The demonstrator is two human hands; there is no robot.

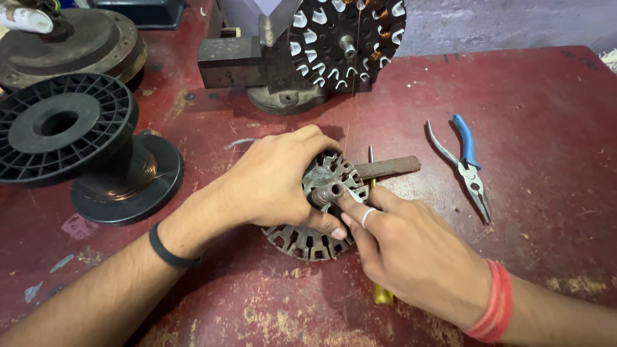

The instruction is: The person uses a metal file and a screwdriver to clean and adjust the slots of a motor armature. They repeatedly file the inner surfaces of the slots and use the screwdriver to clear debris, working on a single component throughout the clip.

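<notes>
A round slotted metal stator core (308, 241) lies flat on the worn red table (546, 160). My left hand (273, 180) grips its upper left rim, thumb pressing near the middle. My right hand (411, 257), a ring on one finger, holds the short metal shaft (329, 192) sticking out of the core's centre with its fingertips. A rusty flat bar (389, 166) pokes out from under the core to the right. A yellow-handled tool (382, 294) lies beneath my right hand, mostly hidden.
Blue-handled long-nose pliers (472, 170) lie to the right. A second stator with copper windings (347, 38) stands on a metal stand at the back, a thin wire hanging from it. A black plastic spool (77, 138) sits left, a dark round metal part (71, 45) behind it.
</notes>
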